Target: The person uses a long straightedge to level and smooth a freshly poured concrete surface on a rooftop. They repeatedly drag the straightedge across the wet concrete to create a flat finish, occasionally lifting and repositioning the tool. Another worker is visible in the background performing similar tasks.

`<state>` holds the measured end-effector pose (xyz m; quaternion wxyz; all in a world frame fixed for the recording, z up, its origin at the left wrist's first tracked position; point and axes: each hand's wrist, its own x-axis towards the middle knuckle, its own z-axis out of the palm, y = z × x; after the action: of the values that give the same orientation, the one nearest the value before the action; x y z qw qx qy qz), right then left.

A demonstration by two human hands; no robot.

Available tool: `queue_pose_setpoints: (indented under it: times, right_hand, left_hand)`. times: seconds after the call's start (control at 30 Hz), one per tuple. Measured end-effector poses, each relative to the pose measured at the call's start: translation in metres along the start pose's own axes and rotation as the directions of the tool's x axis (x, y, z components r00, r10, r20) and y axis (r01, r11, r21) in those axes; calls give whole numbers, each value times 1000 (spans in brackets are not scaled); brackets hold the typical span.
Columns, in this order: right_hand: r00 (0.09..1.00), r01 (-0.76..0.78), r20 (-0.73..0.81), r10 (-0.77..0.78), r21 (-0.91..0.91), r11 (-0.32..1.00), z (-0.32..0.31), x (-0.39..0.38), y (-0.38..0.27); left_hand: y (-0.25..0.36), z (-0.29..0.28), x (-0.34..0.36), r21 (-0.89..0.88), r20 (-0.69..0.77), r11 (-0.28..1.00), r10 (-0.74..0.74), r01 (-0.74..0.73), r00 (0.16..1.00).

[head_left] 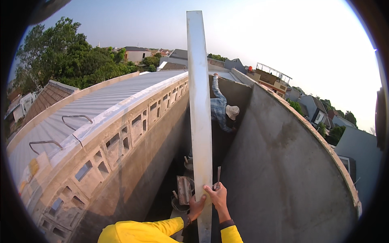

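Observation:
A long, pale metal straightedge bar (199,101) stands upright in front of me, its top against the sky. My left hand (196,208) is closed round its left edge, low down. On the right edge my right hand (219,197) presses its thumb to the bar's face, fingers curled. A thin, flat metal tool (219,174) sticks up from those same fingers; its lower part is hidden. Just left of the bar a mortar-smeared rectangular board (184,190) rests above a dark bucket (178,205) with a handle in it. The bar hides part of the space behind.
Grey plastered walls rise on the right (283,170) and left (142,174), forming a narrow gap. Ventilation blocks (115,148) top the left wall, beside a corrugated roof (93,109) with bent metal rods (77,118). Further in, a co-worker in a plaid shirt (219,108) leans at the far wall.

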<state>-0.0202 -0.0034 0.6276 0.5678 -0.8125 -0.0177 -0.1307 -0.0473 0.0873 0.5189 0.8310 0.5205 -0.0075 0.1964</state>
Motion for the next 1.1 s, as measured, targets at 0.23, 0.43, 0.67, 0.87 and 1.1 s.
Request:
queue_pose_setpoints:
  times: [0.23,0.43,0.67,0.87,1.1]
  right_hand:
    - [995,-67,82,50,213,975,6,-18,33]
    - [989,-122,129,79,372,920,25,-14,10]
    - [989,-81,149,14,454,887,37,-16,-3]
    - [977,-160,199,78,434,887,43,-31,9]
    - [972,-191,201,123,366,911,69,-54,52]
  left_hand:
    - [-1,-25,0,177,79,981,71,-84,994]
    - [6,-57,41,237,207,962,85,-134,975]
    - [26,-61,42,216,188,960,138,-178,972]
    - [63,-65,61,178,160,966,162,-190,974]
    - [170,-34,141,135,156,971,177,-198,972]
